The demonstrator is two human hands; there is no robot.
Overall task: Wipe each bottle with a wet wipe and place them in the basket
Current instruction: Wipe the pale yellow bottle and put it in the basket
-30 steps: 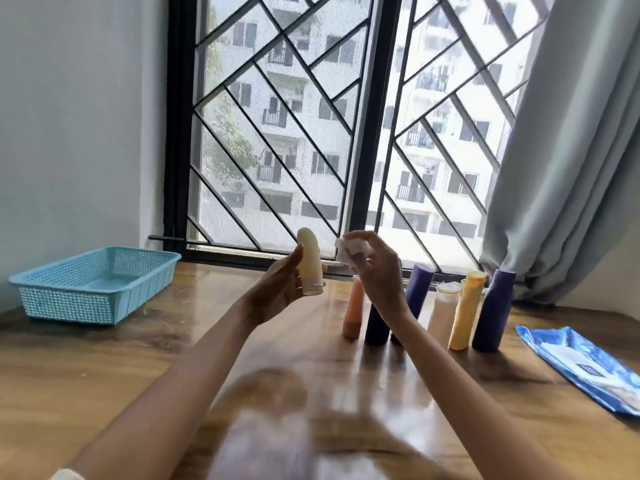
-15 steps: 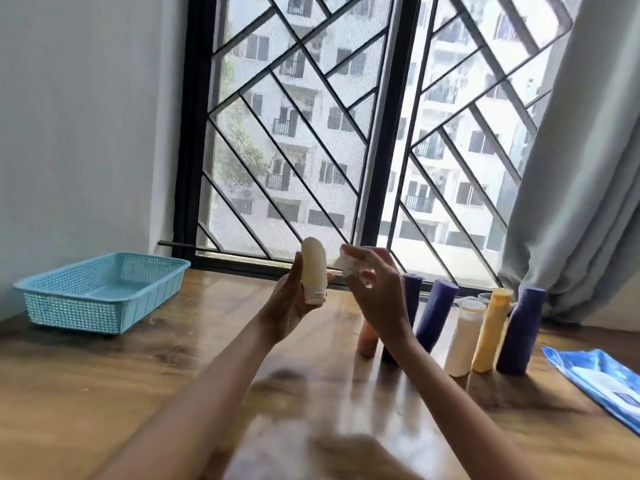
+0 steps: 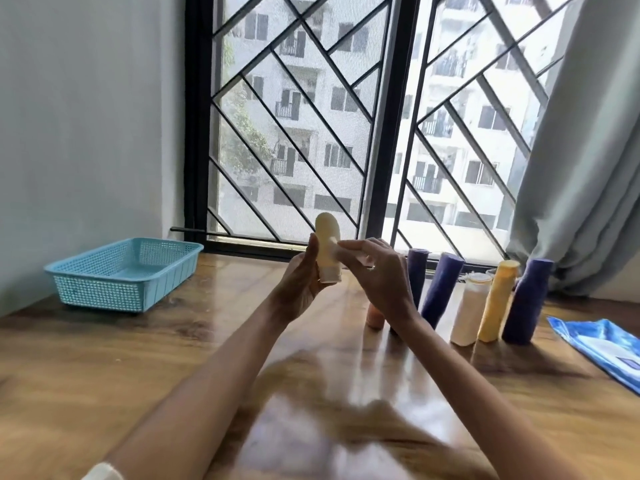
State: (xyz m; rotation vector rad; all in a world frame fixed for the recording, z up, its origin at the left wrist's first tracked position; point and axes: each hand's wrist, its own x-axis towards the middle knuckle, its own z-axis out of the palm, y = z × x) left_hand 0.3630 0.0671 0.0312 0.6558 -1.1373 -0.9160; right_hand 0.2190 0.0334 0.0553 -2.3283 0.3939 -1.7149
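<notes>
While bare wooden table spreads in front, left hand grips cream bottle upright above it, right hand pinches wet wipe on bottle's side, blue basket far left by wall.

Cream bottle upright in midair — blue basket far left

- The brown wooden table has a glossy, polished grain that mirrors the window light.
- The light blue rectangular plastic basket has perforated mesh walls and a dull sheen.
- The cream soft-looking plastic bottle looks smooth and matt.
- The dark purple cylindrical bottles look matt.
- The blue plastic-film wipes packet is shiny and creased.
- The grey cloth curtain hangs in soft folds.
- The black metal window grille looks smooth.
</notes>
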